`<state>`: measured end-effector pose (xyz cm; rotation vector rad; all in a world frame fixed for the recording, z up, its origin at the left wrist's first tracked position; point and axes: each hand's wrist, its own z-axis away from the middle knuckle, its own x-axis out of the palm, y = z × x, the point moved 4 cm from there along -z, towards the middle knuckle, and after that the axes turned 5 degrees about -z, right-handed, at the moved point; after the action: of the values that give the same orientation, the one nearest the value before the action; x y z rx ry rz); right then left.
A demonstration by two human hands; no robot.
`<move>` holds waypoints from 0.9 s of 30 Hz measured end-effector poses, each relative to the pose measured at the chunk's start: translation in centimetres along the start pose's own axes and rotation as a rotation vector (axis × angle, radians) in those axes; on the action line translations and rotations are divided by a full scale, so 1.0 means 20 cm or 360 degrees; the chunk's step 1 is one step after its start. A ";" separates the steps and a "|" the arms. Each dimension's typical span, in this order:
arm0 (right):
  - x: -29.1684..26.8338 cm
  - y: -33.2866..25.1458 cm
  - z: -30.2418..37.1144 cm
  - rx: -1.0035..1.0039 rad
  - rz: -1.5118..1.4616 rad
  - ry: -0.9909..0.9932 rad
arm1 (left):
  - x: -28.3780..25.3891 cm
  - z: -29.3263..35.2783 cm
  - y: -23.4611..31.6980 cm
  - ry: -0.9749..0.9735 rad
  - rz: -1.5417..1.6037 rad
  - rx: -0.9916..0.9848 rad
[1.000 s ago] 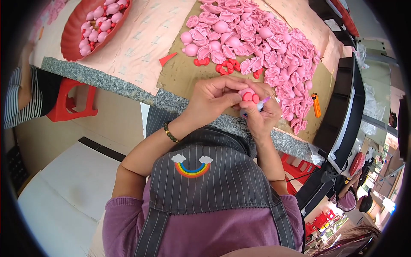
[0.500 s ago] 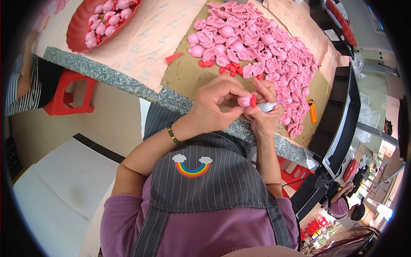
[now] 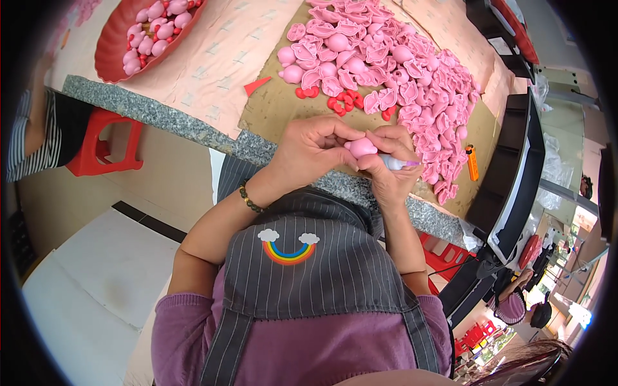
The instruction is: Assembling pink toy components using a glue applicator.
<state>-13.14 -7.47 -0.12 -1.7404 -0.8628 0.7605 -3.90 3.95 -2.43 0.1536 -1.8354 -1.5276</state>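
Just over the table's near edge, my left hand (image 3: 315, 145) is closed, pinching a small pink rounded figure (image 3: 362, 148) between thumb and fingertips. My right hand (image 3: 391, 161) is closed around a small white squeeze bottle (image 3: 393, 163) with a purple nozzle, which points right. Its thumb and fingers also touch the pink figure's right side. Beyond both hands lies a large heap of pink moulded parts (image 3: 380, 58), some round and some like hollow shells. Small red bow-shaped pieces (image 3: 344, 101) lie between the heap and my hands.
A red scalloped bowl (image 3: 111, 56) with several pink-and-red figures stands at the far left. An orange lighter (image 3: 472, 162) lies right of the heap, near a black tray (image 3: 505, 174). A red pointed scrap (image 3: 257, 85) rests on the table. At left, another person sits near a red stool (image 3: 106, 141).
The pink figure has turned in my fingers: its red part, visible before, is now hidden and a smooth pink side shows. The bottle remains in my right hand, its nozzle slightly lower.
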 end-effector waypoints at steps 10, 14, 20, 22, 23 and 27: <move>-0.01 0.01 0.01 -0.0055 -0.0092 -0.0044 | 0.02 0.03 0.05 0.0072 -0.0522 0.0456; -0.01 0.05 0.03 0.0026 -0.0343 -0.0020 | 0.03 0.03 0.05 0.0104 -0.0669 0.0564; -0.01 0.07 0.02 0.0193 -0.0497 -0.0084 | 0.03 0.04 0.10 0.0093 -0.0826 0.0557; 0.00 0.07 0.02 0.0256 -0.0515 -0.0089 | 0.02 0.03 0.09 0.0138 -0.0725 0.0425; 0.01 0.08 0.01 0.0323 -0.0536 -0.0089 | 0.01 0.02 0.08 0.0140 -0.0720 0.0427; 0.01 0.09 -0.01 0.0162 -0.0540 -0.0093 | 0.00 0.01 0.06 0.0100 -0.0681 0.0447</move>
<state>-12.52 -7.91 -1.68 -1.4391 -1.1056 0.6179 -3.55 4.41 -1.28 0.7602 -2.0474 -1.5066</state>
